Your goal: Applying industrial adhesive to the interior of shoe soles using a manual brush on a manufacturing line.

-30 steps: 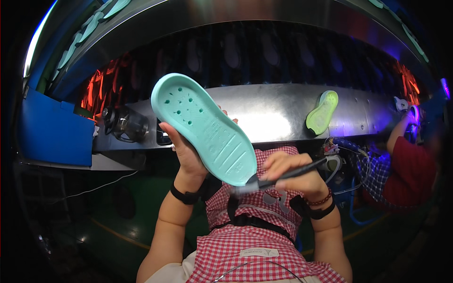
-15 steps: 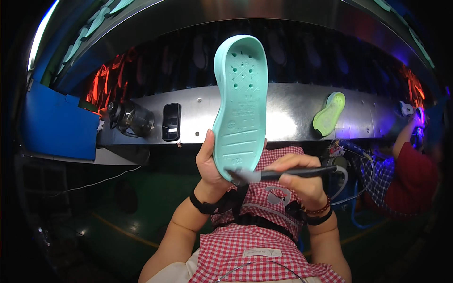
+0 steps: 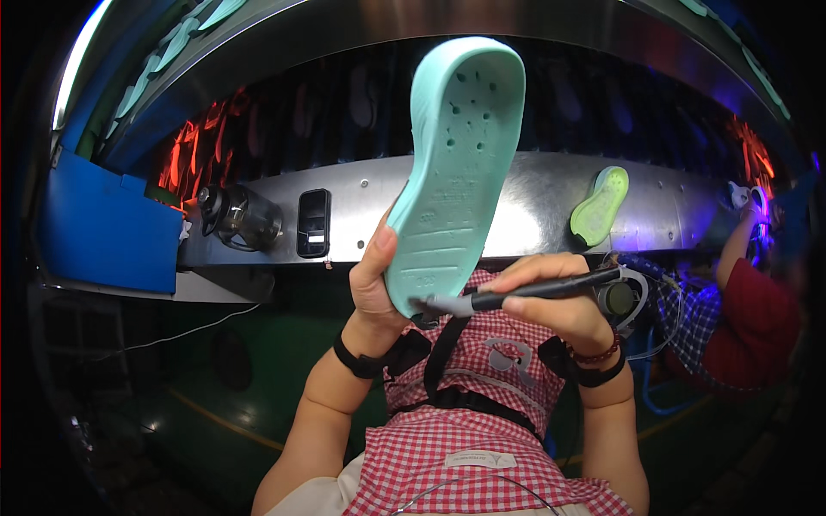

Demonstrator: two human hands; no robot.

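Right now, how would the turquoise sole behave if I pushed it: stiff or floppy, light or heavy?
The turquoise sole is probably fairly stiff: gripped near one end by the left hand, it shows no sag. Likely light, since one hand carries it.

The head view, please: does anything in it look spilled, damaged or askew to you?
One small oddity: the yellow-green sole lies slanted on the metal bench, its near end dark; I cannot tell whether that is damage. The turquoise sole in the left hand shows no clear damage, and I see no spill.
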